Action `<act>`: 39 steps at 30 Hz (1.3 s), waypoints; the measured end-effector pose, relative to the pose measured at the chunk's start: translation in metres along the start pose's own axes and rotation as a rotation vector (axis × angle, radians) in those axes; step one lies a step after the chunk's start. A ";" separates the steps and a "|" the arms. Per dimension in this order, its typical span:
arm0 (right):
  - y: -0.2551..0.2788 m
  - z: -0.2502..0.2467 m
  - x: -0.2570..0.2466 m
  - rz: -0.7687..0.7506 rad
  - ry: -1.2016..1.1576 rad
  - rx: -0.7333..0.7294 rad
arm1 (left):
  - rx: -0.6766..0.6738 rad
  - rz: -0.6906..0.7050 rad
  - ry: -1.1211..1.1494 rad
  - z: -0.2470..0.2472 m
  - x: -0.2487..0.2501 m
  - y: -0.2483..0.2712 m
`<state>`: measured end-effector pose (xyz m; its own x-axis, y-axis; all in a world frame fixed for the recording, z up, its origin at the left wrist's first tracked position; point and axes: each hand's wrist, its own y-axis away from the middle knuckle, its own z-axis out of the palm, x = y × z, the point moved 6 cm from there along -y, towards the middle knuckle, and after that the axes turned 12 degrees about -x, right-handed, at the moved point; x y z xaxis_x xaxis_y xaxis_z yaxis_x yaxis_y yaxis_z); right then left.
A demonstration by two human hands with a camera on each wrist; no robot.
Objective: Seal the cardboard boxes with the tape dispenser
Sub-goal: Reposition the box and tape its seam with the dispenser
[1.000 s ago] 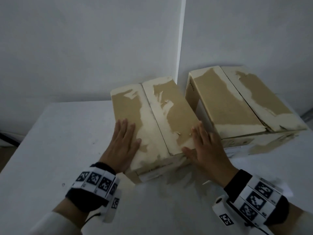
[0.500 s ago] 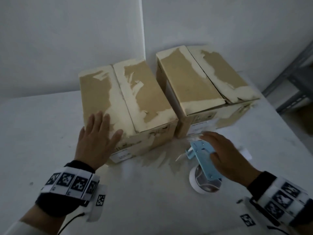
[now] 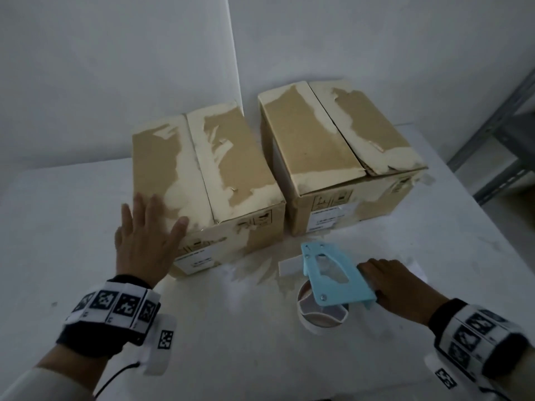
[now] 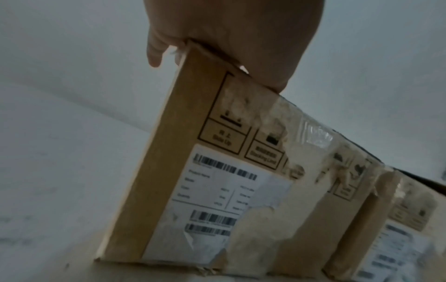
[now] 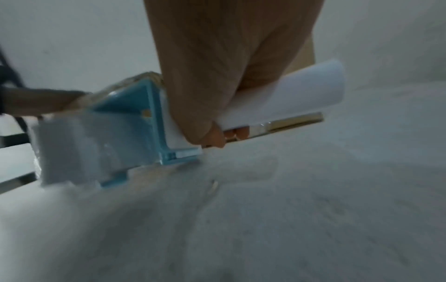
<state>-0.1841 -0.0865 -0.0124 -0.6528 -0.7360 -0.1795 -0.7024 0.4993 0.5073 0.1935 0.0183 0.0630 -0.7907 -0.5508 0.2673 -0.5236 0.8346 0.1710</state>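
Two cardboard boxes with closed flaps and torn, pale patches stand side by side on the white table point(image 3: 72, 227): the left box point(image 3: 202, 175) and the right box point(image 3: 333, 146). My left hand point(image 3: 144, 235) lies flat with straight fingers on the left box's near left corner point(image 4: 193, 57). A light blue tape dispenser point(image 3: 330, 276) with its tape roll point(image 3: 321, 314) rests on the table in front of the boxes. My right hand point(image 3: 396, 285) grips its white handle point(image 5: 277, 99), fingers curled round it.
A grey metal shelf frame point(image 3: 498, 134) stands past the table's right edge. White walls meet in a corner behind the boxes. Barcode labels point(image 4: 217, 200) are stuck on the boxes' near faces.
My right hand left the left box, reached the tape dispenser and now grips its handle. My left hand stays flat on the left box. The view has swung right.
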 end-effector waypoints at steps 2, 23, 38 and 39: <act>0.010 -0.019 -0.015 -0.097 -0.050 0.106 | -0.023 -0.023 0.055 0.002 -0.003 0.001; -0.029 -0.191 -0.114 -0.482 -0.923 0.208 | -0.129 0.166 0.307 -0.038 -0.002 0.001; -0.050 -0.211 -0.150 -0.582 -1.066 0.253 | -0.551 0.134 1.120 -0.052 0.041 0.017; -0.051 -0.211 -0.151 -0.552 -1.050 0.250 | -0.543 0.121 1.120 -0.053 0.039 0.015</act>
<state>0.0104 -0.0973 0.1667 -0.0795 -0.2066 -0.9752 -0.9187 0.3950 -0.0087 0.1713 0.0095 0.1268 0.0190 -0.3858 0.9224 -0.0574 0.9206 0.3862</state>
